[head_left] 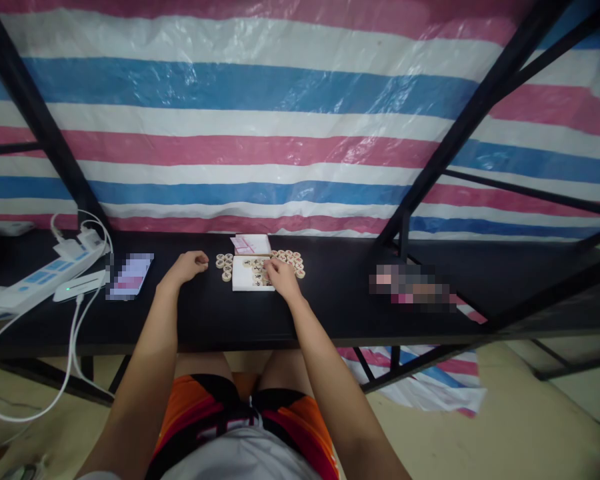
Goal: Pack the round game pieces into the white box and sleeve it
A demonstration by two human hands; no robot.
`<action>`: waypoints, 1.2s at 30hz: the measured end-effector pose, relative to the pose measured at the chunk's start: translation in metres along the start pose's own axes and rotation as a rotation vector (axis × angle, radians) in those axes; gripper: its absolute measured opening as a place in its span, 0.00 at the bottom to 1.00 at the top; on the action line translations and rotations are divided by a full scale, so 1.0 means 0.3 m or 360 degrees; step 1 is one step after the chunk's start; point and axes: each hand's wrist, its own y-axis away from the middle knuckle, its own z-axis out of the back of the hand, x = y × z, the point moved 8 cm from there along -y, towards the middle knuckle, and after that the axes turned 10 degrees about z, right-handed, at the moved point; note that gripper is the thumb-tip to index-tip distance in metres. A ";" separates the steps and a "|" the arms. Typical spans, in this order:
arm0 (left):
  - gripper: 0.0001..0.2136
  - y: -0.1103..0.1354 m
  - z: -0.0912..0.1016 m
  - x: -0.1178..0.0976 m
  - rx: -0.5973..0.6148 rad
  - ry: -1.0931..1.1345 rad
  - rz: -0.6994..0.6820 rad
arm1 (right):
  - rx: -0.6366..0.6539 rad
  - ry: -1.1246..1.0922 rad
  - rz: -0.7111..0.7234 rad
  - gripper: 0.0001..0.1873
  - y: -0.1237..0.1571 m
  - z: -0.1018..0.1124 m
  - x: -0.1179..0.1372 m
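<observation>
A small white box (241, 279) lies in front of me, with several round wooden Chinese chess pieces (258, 275) along the right part of its inside. Over its right edge reaches my right hand (281, 275), thumb and fingers pinched at a Chinese chess piece, which they mostly cover. Loose pieces with dark characters (225, 265) form a group left of the box. More loose pieces, marked in red (293, 256), sit behind and beside my right hand. My left hand (192, 265) is closed, just left of the dark-marked group; its curled fingers hide whatever may be inside.
Behind the box lies a white lid or tray (256, 245) with pink-patterned paper. On the left are a phone (133, 275), a white power strip (55, 277) and loose cables. A blurred item (413, 285) lies on the right. Black metal posts (443, 143) frame the black table (340, 300).
</observation>
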 end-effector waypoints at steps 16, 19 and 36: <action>0.14 0.012 -0.099 -0.046 0.0433 0.0424 -0.0082 | 0.0011 0.0015 0.0005 0.17 -0.001 0.001 0.002; 0.11 0.021 -0.101 -0.061 0.0435 0.0408 -0.0114 | 0.0004 -0.0001 0.0012 0.17 0.000 0.003 0.005; 0.13 0.117 -0.147 -0.333 -0.0134 -0.0721 -0.0685 | -0.0049 -0.0046 0.0003 0.17 0.002 0.012 0.011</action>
